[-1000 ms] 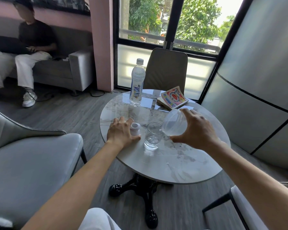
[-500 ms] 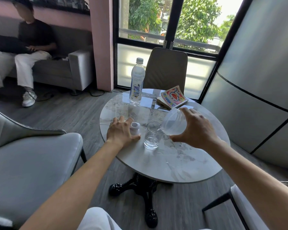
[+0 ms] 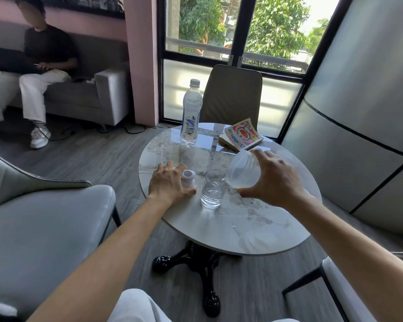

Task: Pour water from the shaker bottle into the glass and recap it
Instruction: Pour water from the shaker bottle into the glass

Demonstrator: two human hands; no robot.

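Right hand (image 3: 275, 180) grips the shaker bottle (image 3: 242, 169), tipped steeper than a moment ago over the glass (image 3: 213, 188) near the table's middle; pouring continues. Left hand (image 3: 169, 182) still covers the cap (image 3: 188, 176).

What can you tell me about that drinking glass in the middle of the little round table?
The glass is a clear, straight-sided tumbler standing upright on the marble table, partly filled with water. The tilted shaker bottle, held by the right hand, has its mouth at the glass's rim. The left hand rests beside it on the white cap, not touching the glass.
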